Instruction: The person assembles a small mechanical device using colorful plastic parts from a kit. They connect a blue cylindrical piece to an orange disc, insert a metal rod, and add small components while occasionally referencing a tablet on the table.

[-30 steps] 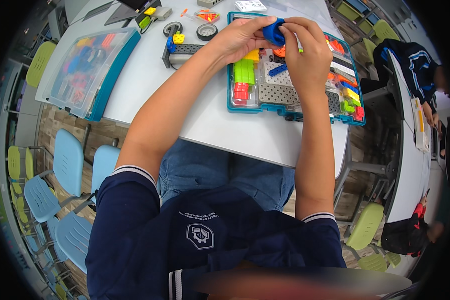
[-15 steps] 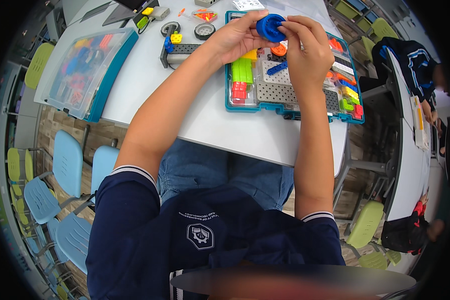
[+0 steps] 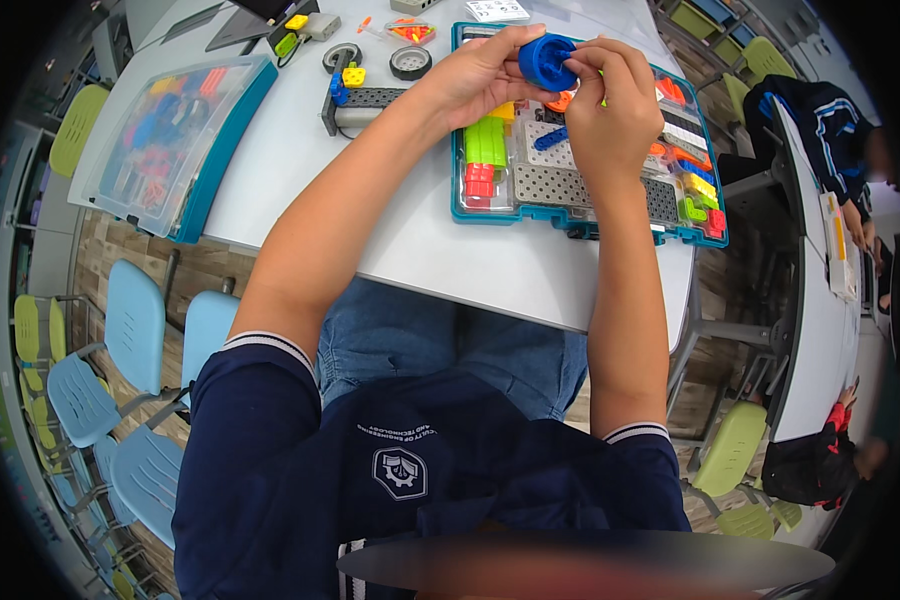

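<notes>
A blue plastic wheel [image 3: 537, 67] is held tilted above the open parts case, its hollow side turned to the right. My left hand [image 3: 478, 82] grips it by the rim, thumb on top and fingers beneath. The fingertips of my right hand [image 3: 618, 112] are pinched at a small blue piece [image 3: 563, 57] in the wheel's hub; its exact shape is mostly hidden. Below the hands, the teal-edged case [image 3: 490, 216] holds grey perforated plates [image 3: 552, 186], a blue beam [image 3: 550, 139], green blocks [image 3: 485, 142] and red blocks [image 3: 478, 182].
To the left lies a closed clear-lidded case [image 3: 130, 140] of coloured parts. Between the cases stand a grey beam assembly [image 3: 370, 97] and a loose black-tyred wheel [image 3: 410, 63]. A small tub of orange pieces [image 3: 411, 32] is farther back. Other people sit at a table [image 3: 815, 330] on the right.
The blue wheel and both hands have shifted slightly, the wheel a little right and down, with its hollow side turned a bit. At far right, a red-sleeved person's hand has moved.
</notes>
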Tool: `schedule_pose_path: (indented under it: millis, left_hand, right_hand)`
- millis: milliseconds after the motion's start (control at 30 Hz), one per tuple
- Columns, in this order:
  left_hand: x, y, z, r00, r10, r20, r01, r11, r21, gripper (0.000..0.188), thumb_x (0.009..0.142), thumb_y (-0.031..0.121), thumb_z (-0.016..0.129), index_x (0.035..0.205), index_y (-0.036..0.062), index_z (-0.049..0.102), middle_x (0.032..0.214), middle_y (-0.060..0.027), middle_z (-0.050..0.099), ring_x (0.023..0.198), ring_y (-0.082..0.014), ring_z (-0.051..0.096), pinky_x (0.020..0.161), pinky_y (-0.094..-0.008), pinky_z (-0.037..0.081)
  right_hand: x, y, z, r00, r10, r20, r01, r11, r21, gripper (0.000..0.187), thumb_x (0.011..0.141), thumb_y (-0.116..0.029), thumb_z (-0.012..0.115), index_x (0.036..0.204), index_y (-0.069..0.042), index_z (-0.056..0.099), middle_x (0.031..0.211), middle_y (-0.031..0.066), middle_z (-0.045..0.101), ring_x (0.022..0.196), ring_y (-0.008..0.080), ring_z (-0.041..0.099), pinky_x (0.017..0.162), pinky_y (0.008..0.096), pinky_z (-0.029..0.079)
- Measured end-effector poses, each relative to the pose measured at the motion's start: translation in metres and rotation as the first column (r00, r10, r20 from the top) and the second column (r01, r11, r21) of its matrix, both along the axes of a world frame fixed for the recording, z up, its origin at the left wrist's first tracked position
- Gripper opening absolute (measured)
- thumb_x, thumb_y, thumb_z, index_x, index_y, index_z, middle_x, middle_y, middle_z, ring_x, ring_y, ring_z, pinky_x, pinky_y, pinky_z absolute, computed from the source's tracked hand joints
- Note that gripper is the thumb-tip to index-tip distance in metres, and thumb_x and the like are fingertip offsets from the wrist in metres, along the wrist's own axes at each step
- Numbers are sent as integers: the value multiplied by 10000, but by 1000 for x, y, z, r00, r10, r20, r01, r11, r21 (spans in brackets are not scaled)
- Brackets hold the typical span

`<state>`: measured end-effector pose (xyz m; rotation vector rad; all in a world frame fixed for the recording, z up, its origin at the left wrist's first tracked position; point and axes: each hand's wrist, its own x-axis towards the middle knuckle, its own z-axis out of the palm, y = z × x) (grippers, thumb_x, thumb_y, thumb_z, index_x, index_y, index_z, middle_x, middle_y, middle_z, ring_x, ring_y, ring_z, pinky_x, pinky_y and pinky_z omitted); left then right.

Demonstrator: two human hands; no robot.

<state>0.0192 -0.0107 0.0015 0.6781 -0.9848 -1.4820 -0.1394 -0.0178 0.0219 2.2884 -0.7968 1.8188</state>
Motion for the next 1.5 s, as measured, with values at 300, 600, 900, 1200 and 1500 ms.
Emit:
schedule_pose_path:
  millis: [300, 600, 900, 1200, 1500]
  left_hand:
    - [-4, 3, 3, 998, 54, 22, -54, 999, -3, 440, 940, 405, 614, 1103, -3, 591, 993, -119, 685, 891, -188, 705, 804, -324, 609]
    - [1, -2, 0, 996, 85, -40, -83, 996, 35, 416, 945, 402, 604, 1076, 7, 611, 983, -117, 703, 900, -194, 711, 788, -307, 616]
    - [3, -4, -3, 997, 55, -61, -54, 998, 19, 431, 943, 408, 606, 1068, -6, 606, 989, -130, 699, 899, -197, 711, 806, -302, 618]
    - [2, -4, -3, 995, 47, -87, -48, 999, -9, 411, 941, 390, 614, 1079, 3, 610, 1011, -121, 696, 912, -192, 705, 826, -320, 616]
    - [0, -2, 0, 998, 45, -46, -48, 997, -65, 424, 952, 381, 601, 1110, -12, 607, 1011, -123, 696, 919, -190, 703, 838, -337, 609]
  right_hand:
    - [-1, -6, -1, 1000, -9, -7, 8, 999, -43, 132, 763, 77, 670, 832, -30, 639, 925, 56, 676, 801, 220, 675, 681, 310, 553]
    - [-1, -7, 1, 998, 49, -25, -50, 999, -19, 150, 764, 75, 659, 855, -37, 617, 958, 57, 647, 817, 250, 665, 685, 342, 555]
    - [1, -5, -2, 998, 41, -47, -42, 999, -23, 135, 757, 49, 687, 854, -33, 642, 954, 58, 645, 817, 271, 665, 701, 356, 543]
    - [2, -3, -2, 998, 22, -67, -25, 999, -46, 139, 729, 48, 691, 834, -32, 644, 956, 50, 648, 819, 260, 658, 730, 358, 529]
    - [3, -3, -5, 994, -21, -107, 12, 996, -90, 164, 686, 64, 677, 826, -16, 650, 955, 53, 657, 851, 261, 651, 764, 365, 515]
